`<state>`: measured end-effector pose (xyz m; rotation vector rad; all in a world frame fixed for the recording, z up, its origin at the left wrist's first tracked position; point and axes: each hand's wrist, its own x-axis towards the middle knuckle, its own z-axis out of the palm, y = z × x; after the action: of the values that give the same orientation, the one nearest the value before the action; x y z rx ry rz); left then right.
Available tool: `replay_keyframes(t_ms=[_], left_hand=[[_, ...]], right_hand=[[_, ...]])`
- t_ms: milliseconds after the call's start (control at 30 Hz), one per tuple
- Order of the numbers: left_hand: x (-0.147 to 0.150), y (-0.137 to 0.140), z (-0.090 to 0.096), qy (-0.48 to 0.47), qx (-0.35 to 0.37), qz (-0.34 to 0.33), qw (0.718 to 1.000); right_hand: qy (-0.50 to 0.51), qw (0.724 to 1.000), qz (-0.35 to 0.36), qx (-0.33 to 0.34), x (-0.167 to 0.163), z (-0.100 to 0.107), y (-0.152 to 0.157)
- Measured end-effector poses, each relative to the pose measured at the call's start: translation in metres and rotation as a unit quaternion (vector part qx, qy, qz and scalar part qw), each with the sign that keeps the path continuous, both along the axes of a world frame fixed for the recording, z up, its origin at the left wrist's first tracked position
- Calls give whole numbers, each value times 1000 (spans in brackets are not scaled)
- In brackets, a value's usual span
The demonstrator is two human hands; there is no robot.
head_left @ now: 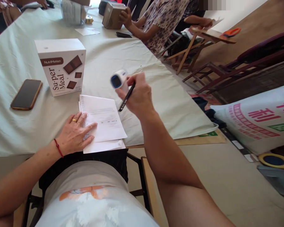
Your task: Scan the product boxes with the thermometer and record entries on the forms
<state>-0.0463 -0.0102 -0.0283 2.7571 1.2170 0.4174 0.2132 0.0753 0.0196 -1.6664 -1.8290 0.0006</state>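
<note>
My left hand (pixel 77 132) lies with fingers spread on the left edge of a small stack of white printed papers (pixel 104 113) at the table's near edge. Raised above the table, to the right of the papers, my right hand (pixel 138 94) grips a black pen (pixel 127 96), its tip pointing down and left. The same hand also holds a small white device (pixel 119 80) with a dark, blue-rimmed round face, slightly blurred. Behind the papers stands a white "Su-per Meal" box (pixel 63 67) with brown squares printed on it. A dark phone (pixel 26 94) in a brown case lies farther left.
Across the table (pixel 161 104), a person handles a cardboard box (pixel 111 15) beside a black phone (pixel 123 35). A clear plastic bin (pixel 73 12) stands at the back. To the right are orange-handled scissors (pixel 230 32) on a wooden stool, a chair and a printed sack (pixel 257 116).
</note>
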Motion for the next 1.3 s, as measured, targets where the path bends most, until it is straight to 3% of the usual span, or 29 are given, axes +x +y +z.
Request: replay_keyframes(t_ms=[100, 233, 300, 400, 467, 533, 667, 800, 967, 1300], left_hand=[[0, 0, 0, 5, 5, 1, 1000], [1, -1, 0, -5, -6, 4, 1000], [1, -1, 0, -8, -8, 9, 1000], [0, -1, -1, -9, -3, 3, 1000], [-1, -1, -1, -10, 11, -4, 1000], [-2, -1, -1, -4, 26, -14, 1000], [-2, -3, 0, 14, 42, -26, 999], [0, -5, -1, 13, 49, -26, 998], [1, -4, -3, 19, 30, -4, 999], [3, -5, -6, 23, 16, 18, 999]], right_hand=[[-44, 997, 20, -57, -20, -19, -15], [-94, 992, -20, -88, -21, -49, -28], [-86, 994, -10, -67, -21, -44, -29], [25, 996, 82, 10, -35, -12, -33], [171, 973, 157, 7, -56, 9, -34], [311, 927, 203, -49, -78, 18, -32], [409, 865, 223, -186, -101, -5, -19], [376, 890, 171, -193, -93, -36, -14], [376, 908, 111, -149, -91, -48, -15], [322, 929, 165, -83, -96, -62, -13]])
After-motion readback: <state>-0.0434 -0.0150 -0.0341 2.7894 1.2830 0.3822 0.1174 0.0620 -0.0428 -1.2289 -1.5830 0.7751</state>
